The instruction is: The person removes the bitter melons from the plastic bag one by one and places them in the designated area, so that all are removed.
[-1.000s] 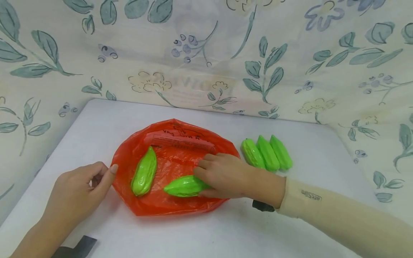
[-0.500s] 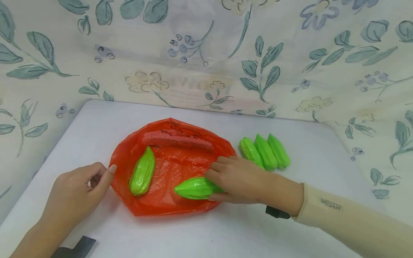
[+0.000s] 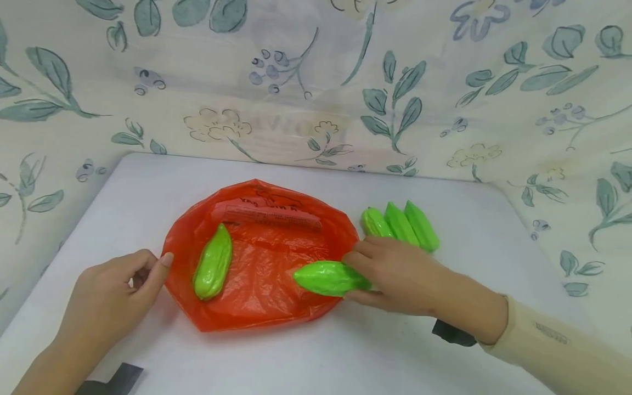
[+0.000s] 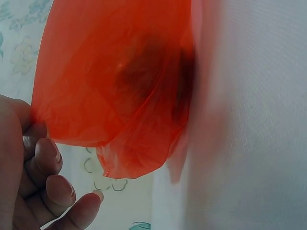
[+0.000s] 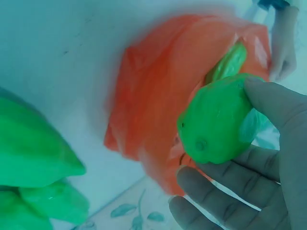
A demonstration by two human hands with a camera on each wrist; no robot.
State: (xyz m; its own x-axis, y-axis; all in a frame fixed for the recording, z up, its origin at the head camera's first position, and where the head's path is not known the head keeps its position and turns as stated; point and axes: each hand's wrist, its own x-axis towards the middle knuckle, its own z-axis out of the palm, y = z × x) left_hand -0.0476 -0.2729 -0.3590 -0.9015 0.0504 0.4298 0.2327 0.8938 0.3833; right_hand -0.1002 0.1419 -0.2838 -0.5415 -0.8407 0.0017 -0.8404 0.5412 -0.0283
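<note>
A red plastic bag [image 3: 266, 296] lies spread with its mouth wide, and inside on the left is a green ridged gourd [image 3: 213, 263]. My left hand [image 3: 116, 293] pinches the bag's left rim between thumb and finger; in the left wrist view the other fingers [image 4: 61, 189] curl loosely beside the red plastic. My right hand [image 3: 400, 274] grips a second green ridged gourd [image 3: 328, 278] by its blunt end, over the bag's right rim. The right wrist view shows that gourd's rounded end, with the thumb [image 5: 273, 98] on one side and fingers on the other.
Several more green gourds [image 3: 418, 225] lie side by side on the white table [image 3: 474, 230], to the right of the bag and just behind my right hand. A floral cloth [image 3: 296, 82] hangs along the table's back edge.
My right hand has drawn the gripped gourd rightward, from inside the bag to over its right rim. The left hand keeps its pinch on the left rim, and the view has shifted slightly.
</note>
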